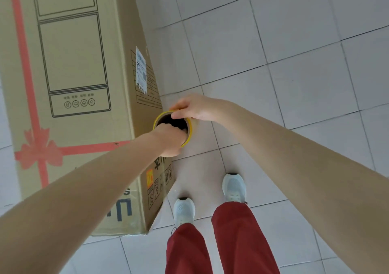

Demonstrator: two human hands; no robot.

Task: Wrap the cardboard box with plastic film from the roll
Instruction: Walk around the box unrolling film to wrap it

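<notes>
Cardboard box (73, 105) fills the frame's left; left hand (171, 141) sits inside the roll (190, 135), right hand (195, 107) pinches its rim; slack grip risks dropping it.

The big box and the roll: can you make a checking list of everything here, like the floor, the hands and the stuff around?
Surface: pale tiled floor, dark grout lines.
Job's things: tall cardboard box with red ribbon print and a white label; film roll, yellow-rimmed, end-on beside the box's corner. Whether film is on the box yet cannot be told.
Clutter: nothing seen.
Grippers: left hand has fingers inside the roll's core; right hand pinches its top rim.
Cables: nothing seen.
Surroundings: white shoes and red trousers.
</notes>
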